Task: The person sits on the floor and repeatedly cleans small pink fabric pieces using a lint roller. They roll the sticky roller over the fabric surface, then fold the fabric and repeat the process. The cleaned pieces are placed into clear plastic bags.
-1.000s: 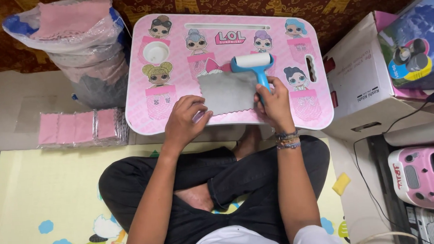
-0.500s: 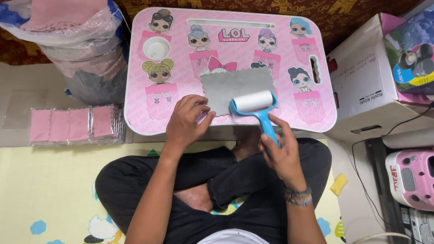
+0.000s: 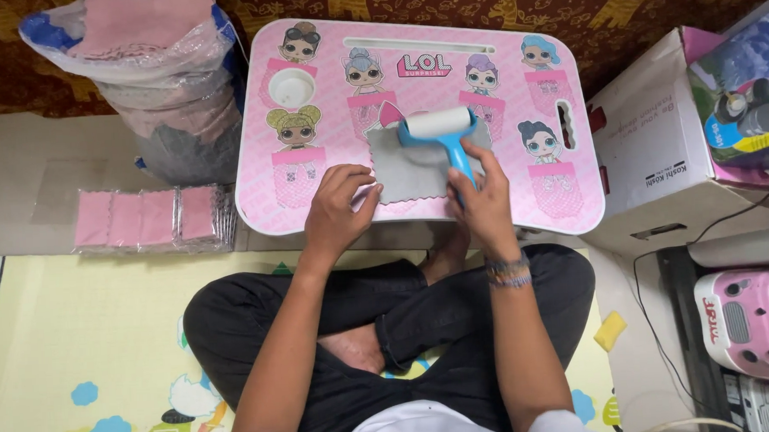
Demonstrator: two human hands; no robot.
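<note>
My right hand (image 3: pixel 485 205) is clamped on the blue handle of the roller (image 3: pixel 443 134); its white drum lies crosswise at the far edge of the cloth (image 3: pixel 413 170), handle pointing back at me. My left hand (image 3: pixel 337 211) presses flat, fingers spread, on the grey, scallop-edged cloth near the pink table's (image 3: pixel 574 212) front edge.

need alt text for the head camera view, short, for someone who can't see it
Seen from above, a person sitting cross-legged runs a blue-handled lint roller with the right hand over a grey cloth that the left hand pins to a pink lap table. A row of pink packets lies to the left.
</note>
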